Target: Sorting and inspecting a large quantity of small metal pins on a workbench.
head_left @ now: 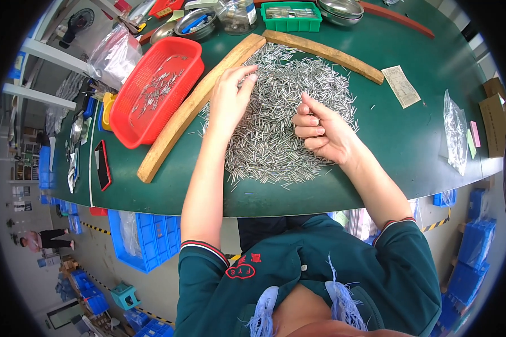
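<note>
A wide heap of short, thin silvery metal pins (275,135) lies on the green table in front of me. My left hand (233,92) is over the heap's left edge, beside a wooden bar (199,106). Its fingers reach to the right, and the thumb stands a little apart from them; I see nothing between them. Above the right side of the heap, my right hand (326,132) is closed, its fingers curled in and the thumb against the forefinger. What lies inside that grip, if anything, is hidden.
A red plastic basket (191,56) with some pins stands left of the bar. A second wooden bar (326,55) borders the heap's far side. Behind are a green tray (290,23) and metal bowls (342,11). A phone (103,165) lies left, a banknote-like paper (401,87) right.
</note>
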`<act>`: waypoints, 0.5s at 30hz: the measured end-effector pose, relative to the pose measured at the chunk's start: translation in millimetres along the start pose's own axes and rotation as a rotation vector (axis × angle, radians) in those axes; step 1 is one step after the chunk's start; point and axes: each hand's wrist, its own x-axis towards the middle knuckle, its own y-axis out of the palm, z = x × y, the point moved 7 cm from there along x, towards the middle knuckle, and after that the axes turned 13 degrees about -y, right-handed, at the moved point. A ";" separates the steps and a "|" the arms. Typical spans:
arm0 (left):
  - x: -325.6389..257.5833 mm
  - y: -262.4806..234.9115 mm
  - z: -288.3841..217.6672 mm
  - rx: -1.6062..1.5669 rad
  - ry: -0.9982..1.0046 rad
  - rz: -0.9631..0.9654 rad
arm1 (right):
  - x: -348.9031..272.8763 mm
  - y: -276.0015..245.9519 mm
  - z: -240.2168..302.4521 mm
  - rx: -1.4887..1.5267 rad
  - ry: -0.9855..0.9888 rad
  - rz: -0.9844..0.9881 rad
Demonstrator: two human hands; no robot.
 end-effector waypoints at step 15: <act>5.2 47.5 -6.6 0.282 -0.153 0.776 | -1.1 -2.5 6.2 -0.140 -0.064 -0.026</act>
